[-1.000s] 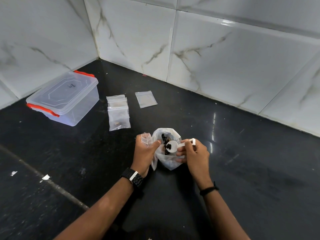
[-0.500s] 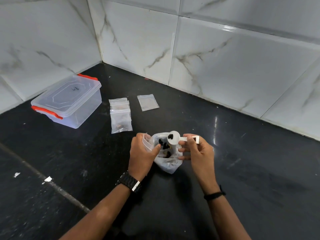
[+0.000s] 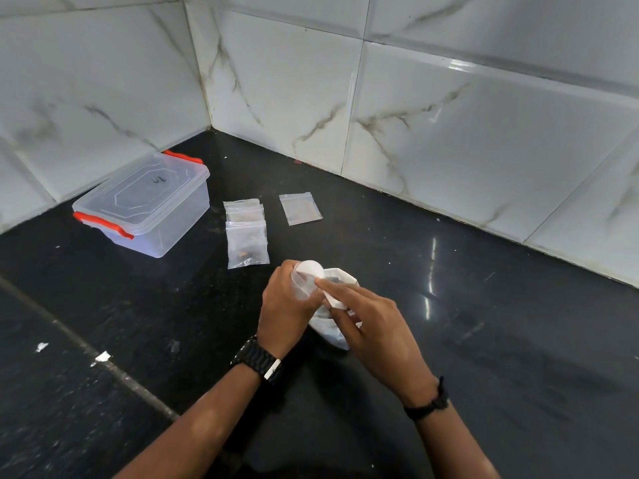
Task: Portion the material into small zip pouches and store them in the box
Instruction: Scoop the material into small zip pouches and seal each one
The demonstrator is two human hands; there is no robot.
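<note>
Mid-Scoop: White Spoon Tipped at a Small Pouch on a Black Counter

Seen from a head-worn camera, a person works low over a black counter [image 3: 484, 357] set into a corner of marbled white wall tiles [image 3: 449, 133]. The left hand [image 3: 285, 305] has its grip curled round a small clear zip pouch [image 3: 300, 284], holding it upright with the mouth up. The right hand [image 3: 377, 323] pinches the handle of a white plastic spoon [image 3: 311, 268], whose round bowl sits tilted at the mouth of the pouch, its back toward the camera. Behind and under both hands lies a crumpled clear bag [image 3: 340, 276] with dark pieces of the material [image 3: 330, 279] showing at its open top.

Farther back on the counter, an overlapping row of zip pouches [image 3: 247, 236] lies flat, the nearest one showing brown bits at its bottom; one more pouch [image 3: 300, 208] lies apart to their right. To the left, near the wall, stands a clear plastic box [image 3: 145, 205] with red clips, its lid on. A black watch [image 3: 257, 357] is on the left wrist, a dark band [image 3: 430, 404] on the right.
</note>
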